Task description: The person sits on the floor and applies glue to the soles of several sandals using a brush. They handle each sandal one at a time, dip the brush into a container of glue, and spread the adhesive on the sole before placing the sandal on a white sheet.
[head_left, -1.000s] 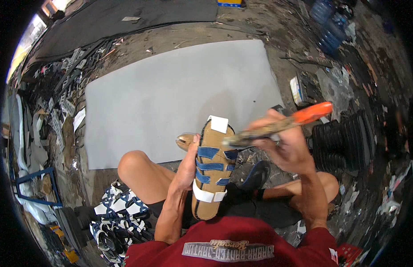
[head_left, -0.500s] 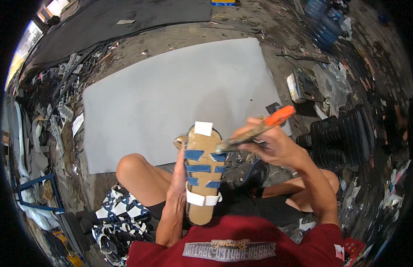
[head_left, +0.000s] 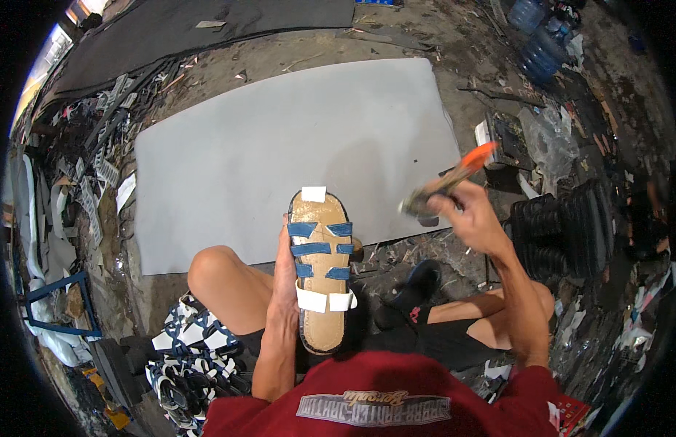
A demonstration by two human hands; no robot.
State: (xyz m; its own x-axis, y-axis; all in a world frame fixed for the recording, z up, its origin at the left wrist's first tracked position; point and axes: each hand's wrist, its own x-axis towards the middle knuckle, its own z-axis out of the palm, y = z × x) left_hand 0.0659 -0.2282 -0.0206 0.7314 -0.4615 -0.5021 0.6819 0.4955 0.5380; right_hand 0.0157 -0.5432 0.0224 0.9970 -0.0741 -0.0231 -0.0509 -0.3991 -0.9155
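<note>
My left hand [head_left: 282, 271] grips a sandal [head_left: 323, 331] along its left edge, tan underside up. Ends of blue straps and white straps lie folded over that underside, and a white tab sits at its far end. Shine shows on the tan surface near the tab. Off to the right, my right hand [head_left: 470, 217] is closed round a brush [head_left: 482, 155] with an orange handle. Its pale tip points left, apart from the sandal and above the near right part of a grey sheet [head_left: 279, 146]. The brush is somewhat blurred.
At my lower left lies a pile of blue and white straps [head_left: 196, 357]. Stacked black soles [head_left: 564, 233] are at the right, beside a dark container [head_left: 505, 138] and a clear plastic bag [head_left: 553, 142]. Scraps litter the ground. Blue water bottles [head_left: 538, 54] lie farther back.
The brush has lifted off the sandal's strap and moved right with my right hand. The sandal has shifted slightly left and away from me, turning a little in my left hand.
</note>
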